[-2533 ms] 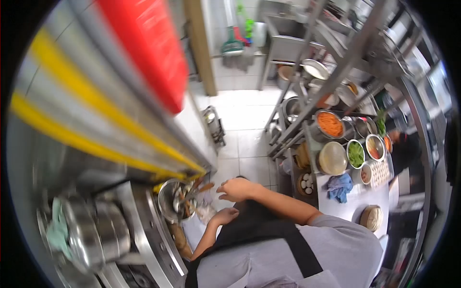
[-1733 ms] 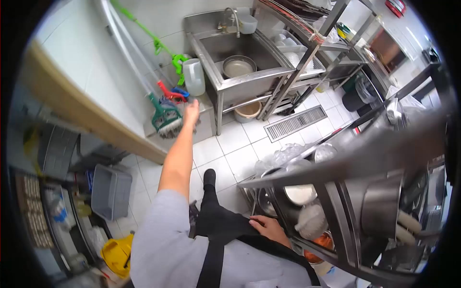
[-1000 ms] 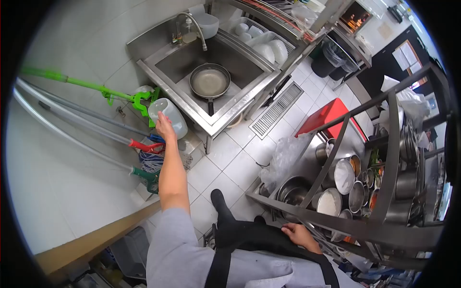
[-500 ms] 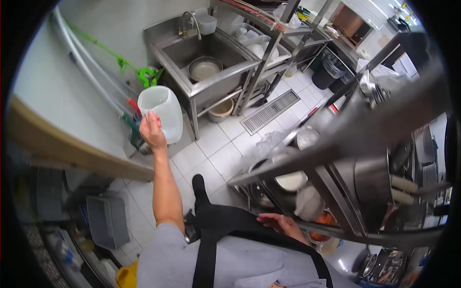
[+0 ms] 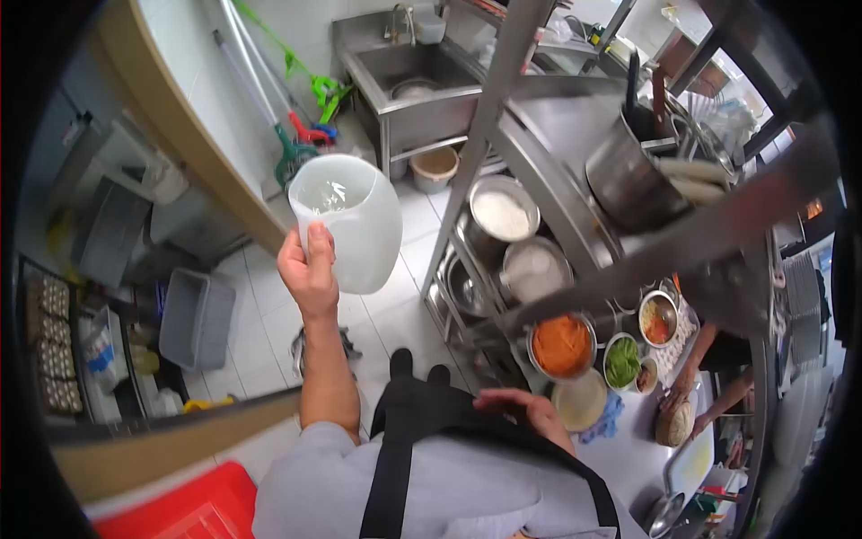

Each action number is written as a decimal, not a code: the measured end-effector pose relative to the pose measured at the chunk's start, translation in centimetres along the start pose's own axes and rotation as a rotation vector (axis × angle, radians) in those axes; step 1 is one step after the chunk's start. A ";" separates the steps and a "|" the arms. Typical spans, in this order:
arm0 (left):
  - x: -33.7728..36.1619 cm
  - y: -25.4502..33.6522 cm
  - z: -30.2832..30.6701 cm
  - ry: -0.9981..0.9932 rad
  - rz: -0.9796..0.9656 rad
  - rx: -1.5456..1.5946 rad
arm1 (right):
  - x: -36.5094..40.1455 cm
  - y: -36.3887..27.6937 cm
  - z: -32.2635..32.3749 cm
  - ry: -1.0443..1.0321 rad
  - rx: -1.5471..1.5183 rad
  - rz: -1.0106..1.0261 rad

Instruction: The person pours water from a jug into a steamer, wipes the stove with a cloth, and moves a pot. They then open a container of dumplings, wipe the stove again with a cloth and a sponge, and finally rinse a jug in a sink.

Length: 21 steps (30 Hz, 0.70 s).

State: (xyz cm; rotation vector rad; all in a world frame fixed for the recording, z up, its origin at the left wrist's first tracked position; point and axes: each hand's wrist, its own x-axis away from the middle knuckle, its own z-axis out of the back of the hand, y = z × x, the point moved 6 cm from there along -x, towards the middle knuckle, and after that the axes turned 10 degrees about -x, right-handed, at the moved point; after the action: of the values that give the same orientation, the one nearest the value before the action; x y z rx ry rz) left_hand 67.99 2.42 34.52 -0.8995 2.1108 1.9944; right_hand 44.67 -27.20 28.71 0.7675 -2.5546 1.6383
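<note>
A large translucent white pitcher (image 5: 359,234) hangs upright or slightly tilted in front of me, with clear liquid visible through its open top. My left hand (image 5: 310,274) is closed round its handle, arm stretched forward. Beside the black apron (image 5: 431,413), at waist height, my right hand (image 5: 530,413) is held with its fingers extended and nothing in them. Nearest to it are a round pale container (image 5: 579,400) and a bowl of orange food (image 5: 562,347).
A steel sink (image 5: 422,81) stands ahead, with mops (image 5: 287,148) at its left. Steel shelving (image 5: 489,117) with pots rises at the right. A co-worker's hands (image 5: 687,395) touch a round item on the counter. A grey bin (image 5: 197,319) and red container (image 5: 189,512) are at left.
The sink now appears farther off, and bowls of food and a co-worker's hands have come into view at the right. The pitcher appears nearer, with its handle side turned toward me.
</note>
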 end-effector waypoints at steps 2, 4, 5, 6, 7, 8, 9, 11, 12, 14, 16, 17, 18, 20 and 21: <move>4.9 2.6 1.1 -0.037 0.005 0.040 | 3.2 0.6 -0.3 -0.008 0.033 -0.006; 9.1 5.4 1.8 -0.008 0.009 0.002 | 5.8 0.8 -0.2 -0.025 0.042 0.008; 11.2 6.9 1.9 0.007 0.009 -0.014 | 7.1 1.3 0.0 -0.055 0.046 -0.010; 13.4 8.3 2.2 0.022 0.026 -0.032 | 8.6 1.3 0.3 -0.085 0.134 0.030; 15.8 9.5 2.5 0.058 0.029 -0.047 | 9.9 1.1 0.7 -0.117 0.224 0.073; 18.1 10.9 2.7 0.052 0.002 -0.089 | 11.2 0.9 0.6 -0.136 0.240 0.154; 20.3 12.3 3.0 0.043 -0.024 -0.129 | 12.2 1.0 0.6 -0.166 0.245 0.139; 24.9 14.5 3.9 0.044 -0.005 -0.114 | 14.5 0.2 0.2 -0.164 0.343 0.244; 27.1 15.6 4.1 0.064 0.006 -0.132 | 15.7 -0.3 -0.3 -0.149 0.392 0.303; 31.6 17.4 4.7 0.097 0.038 -0.148 | 17.9 -0.7 -0.6 -0.161 0.425 0.290; 36.0 19.4 5.8 0.094 0.080 -0.171 | 19.4 -0.8 -1.8 -0.165 0.417 0.318; 38.0 20.1 6.3 0.060 0.123 -0.173 | 19.8 -0.5 -2.7 -0.219 0.421 0.308; 40.0 20.8 7.2 0.111 0.114 -0.197 | 20.2 -0.5 -3.5 -0.265 0.355 0.360; 44.1 22.1 8.8 0.161 0.090 -0.215 | 20.9 -0.2 -6.0 -0.323 0.296 0.425; 45.9 23.3 9.6 0.174 0.156 -0.178 | 20.9 0.0 -7.3 -0.357 0.245 0.470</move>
State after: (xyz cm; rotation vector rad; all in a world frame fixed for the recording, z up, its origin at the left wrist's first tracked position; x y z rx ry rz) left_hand 16.19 -5.14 32.73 -0.9977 2.1811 2.2900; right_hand 24.45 -29.22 37.56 0.5320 -2.9936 2.1541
